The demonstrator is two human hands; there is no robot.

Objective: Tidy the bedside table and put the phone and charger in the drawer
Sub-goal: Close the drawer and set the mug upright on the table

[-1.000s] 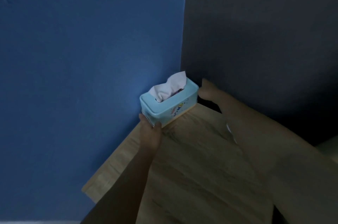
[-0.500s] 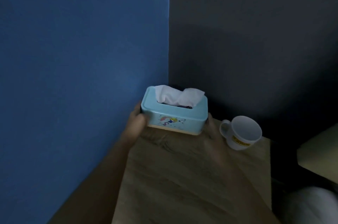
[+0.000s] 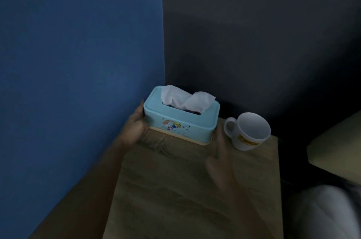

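A light blue tissue box (image 3: 176,121) with white tissue sticking out of its slot stands at the back left corner of the wooden bedside table (image 3: 185,190), its long side facing me. My left hand (image 3: 136,125) clasps the box's left end. My right hand (image 3: 222,156) is blurred, fingers spread, just off the box's front right corner, between the box and the mug; I see nothing in it. No phone, charger or drawer is in view.
A white mug (image 3: 250,131) with a yellow label stands at the back right of the table, handle toward the box. A blue wall (image 3: 78,63) borders the table's left, a dark wall its back. A pale mattress edge (image 3: 336,145) and white cloth (image 3: 328,211) lie to the right.
The tissue box has been turned from slanting to square against the back corner. My right hand has slid off its right end toward me. The view has swung right, which brings the mug into sight.
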